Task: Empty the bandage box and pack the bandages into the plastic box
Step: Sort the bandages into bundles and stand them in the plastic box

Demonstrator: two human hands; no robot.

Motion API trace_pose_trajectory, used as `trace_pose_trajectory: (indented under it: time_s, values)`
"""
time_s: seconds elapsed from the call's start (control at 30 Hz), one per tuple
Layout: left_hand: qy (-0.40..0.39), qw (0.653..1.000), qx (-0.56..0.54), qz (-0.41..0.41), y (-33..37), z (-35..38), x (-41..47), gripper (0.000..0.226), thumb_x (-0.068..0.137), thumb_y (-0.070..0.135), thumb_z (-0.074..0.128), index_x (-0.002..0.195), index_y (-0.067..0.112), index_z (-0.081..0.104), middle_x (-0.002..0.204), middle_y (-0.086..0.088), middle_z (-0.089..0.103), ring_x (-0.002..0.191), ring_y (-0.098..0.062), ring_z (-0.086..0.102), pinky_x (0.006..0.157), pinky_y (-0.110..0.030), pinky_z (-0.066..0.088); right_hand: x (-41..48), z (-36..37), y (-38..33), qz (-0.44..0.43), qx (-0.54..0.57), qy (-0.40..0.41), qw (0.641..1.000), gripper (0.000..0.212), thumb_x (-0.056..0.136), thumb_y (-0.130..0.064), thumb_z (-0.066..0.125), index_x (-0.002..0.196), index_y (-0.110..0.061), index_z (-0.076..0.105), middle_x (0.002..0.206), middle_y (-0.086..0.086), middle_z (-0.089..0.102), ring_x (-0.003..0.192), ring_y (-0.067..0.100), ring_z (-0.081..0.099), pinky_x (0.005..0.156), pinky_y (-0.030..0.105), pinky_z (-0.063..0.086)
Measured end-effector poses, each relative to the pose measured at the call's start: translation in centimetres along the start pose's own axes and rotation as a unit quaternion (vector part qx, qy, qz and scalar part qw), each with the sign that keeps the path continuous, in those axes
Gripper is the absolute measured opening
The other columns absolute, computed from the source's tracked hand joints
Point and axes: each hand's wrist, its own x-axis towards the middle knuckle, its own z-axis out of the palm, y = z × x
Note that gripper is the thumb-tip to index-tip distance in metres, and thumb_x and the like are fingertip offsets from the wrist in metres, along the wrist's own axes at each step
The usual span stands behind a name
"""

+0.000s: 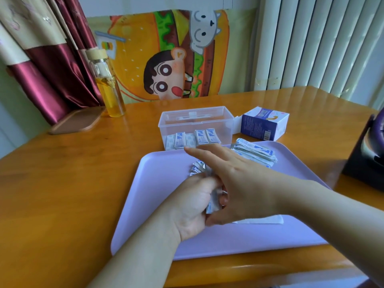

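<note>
table: wood, orange-brown, smooth and very shiny
tray: pale purple plastic, smooth, not shiny
plastic box: clear see-through plastic, smooth, a bit shiny
bandages: thin paper wrappers, white with blue print, a little crinkly
bandage box: thin card, purple and white, smooth printed sides
bottle: clear shiny glass, with a pale lid that looks like wood
curtain: dark red and cream cloth, silky and shiny
picture cloth: soft cloth with a bright cartoon print, not shiny
board: brown, smooth, looks like wood
</note>
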Motion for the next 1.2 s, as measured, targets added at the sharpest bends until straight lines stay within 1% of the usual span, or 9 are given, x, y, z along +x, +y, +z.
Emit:
trace_pose_trajectory:
  time_s: [0.13, 0.3, 0.4, 0.53, 0.6, 0.77, 0.87, 1.0, 1.2]
  values:
    - [0.019, 1.000, 0.017, -0.007, 0.5, -0.1, 0.1, 0.012, 0.094, 0.008, 0.043, 0.089, 0.014, 0.051, 0.066, -0.002, 0.045, 0.056, -0.010, 0.040, 0.049, -0.022, 0.031, 0.4, -0.2, 0.3, -0.019, -0.029, 0.033, 0.999, 0.105, 0.059, -0.050, 0.079, 0.144, -0.036, 0.018, 0.115, -0.010, 0.030, 0.111, 0.012, 0.036, 0.091, 0.028, 0.042]
    - [0.025, 0.998, 0.058, -0.031, 1.5, -1.4, 0.2, 0.017, 0.095, 0.032, 0.052, 0.084, 0.022, 0.060, 0.065, 0.005, 0.046, 0.053, -0.007, 0.044, 0.048, -0.021, 0.042, 0.9, -2.4, -0.1, -0.012, 0.033, 0.021, 0.999, 0.097, 0.066, -0.048, 0.079, 0.144, -0.036, 0.022, 0.119, -0.016, 0.038, 0.109, 0.001, 0.036, 0.091, 0.017, 0.038]
    - [0.009, 0.997, 0.072, -0.039, 2.7, -2.5, 0.4, 0.012, 0.090, 0.031, 0.057, 0.090, 0.022, 0.065, 0.067, 0.004, 0.043, 0.055, -0.007, 0.039, 0.046, -0.017, 0.036, 1.9, -4.6, 1.0, 0.024, 0.104, 0.051, 0.993, 0.057, 0.083, -0.030, 0.067, 0.135, -0.031, 0.043, 0.108, -0.017, 0.056, 0.094, -0.001, 0.051, 0.082, 0.015, 0.043]
    - [-0.020, 0.995, 0.087, -0.037, 4.2, -3.1, 1.4, 0.014, 0.080, 0.031, 0.062, 0.081, 0.025, 0.074, 0.062, 0.008, 0.047, 0.054, -0.005, 0.039, 0.043, -0.014, 0.026, 3.6, -6.0, 1.7, 0.042, 0.133, 0.063, 0.988, 0.015, 0.092, -0.016, 0.056, 0.098, -0.022, 0.069, 0.071, -0.006, 0.068, 0.067, 0.006, 0.062, 0.067, 0.023, 0.051]
    - [-0.016, 0.993, 0.113, -0.016, 4.8, -3.2, 2.1, 0.013, 0.082, 0.029, 0.061, 0.083, 0.025, 0.074, 0.063, 0.008, 0.051, 0.055, -0.005, 0.042, 0.043, -0.014, 0.029, 4.5, -6.2, 1.7, 0.043, 0.145, 0.075, 0.986, 0.015, 0.091, -0.012, 0.056, 0.087, -0.019, 0.069, 0.069, 0.002, 0.070, 0.064, 0.010, 0.066, 0.067, 0.026, 0.053]
    - [0.082, 0.966, 0.218, 0.115, 5.7, -3.7, 3.6, 0.017, 0.098, 0.018, 0.047, 0.101, 0.028, 0.061, 0.087, 0.006, 0.063, 0.067, -0.002, 0.061, 0.055, -0.019, 0.048, 6.4, -7.0, 2.9, 0.056, 0.107, 0.138, 0.983, 0.014, 0.090, -0.013, 0.058, 0.087, -0.023, 0.066, 0.064, -0.012, 0.063, 0.063, 0.002, 0.062, 0.060, 0.015, 0.047]
    - [0.103, 0.942, 0.266, 0.176, 6.2, -4.1, 4.6, 0.019, 0.100, 0.019, 0.041, 0.105, 0.025, 0.058, 0.082, 0.010, 0.062, 0.066, -0.006, 0.057, 0.054, -0.020, 0.045, 7.4, -7.4, 3.4, 0.061, 0.114, 0.172, 0.977, 0.013, 0.091, -0.014, 0.057, 0.093, -0.022, 0.068, 0.068, -0.013, 0.064, 0.063, 0.000, 0.062, 0.063, 0.014, 0.050]
    - [0.108, 0.930, 0.298, 0.188, 7.4, -4.4, 6.5, 0.021, 0.101, 0.022, 0.038, 0.098, 0.017, 0.058, 0.071, 0.008, 0.054, 0.063, -0.015, 0.045, 0.051, -0.023, 0.036, 9.1, -8.1, 4.1, 0.060, 0.142, 0.189, 0.970, 0.021, 0.090, -0.011, 0.058, 0.107, -0.018, 0.068, 0.076, -0.005, 0.071, 0.066, 0.005, 0.067, 0.069, 0.018, 0.053]
    - [0.054, 0.946, 0.273, 0.164, 9.3, -5.4, 8.8, 0.027, 0.101, 0.028, 0.037, 0.108, 0.011, 0.057, 0.066, 0.007, 0.048, 0.053, -0.007, 0.039, 0.045, -0.016, 0.031, 10.6, -8.9, 5.6, 0.032, 0.177, 0.170, 0.969, 0.036, 0.090, -0.008, 0.058, 0.111, -0.038, 0.061, 0.080, -0.014, 0.063, 0.063, 0.005, 0.066, 0.064, 0.015, 0.053]
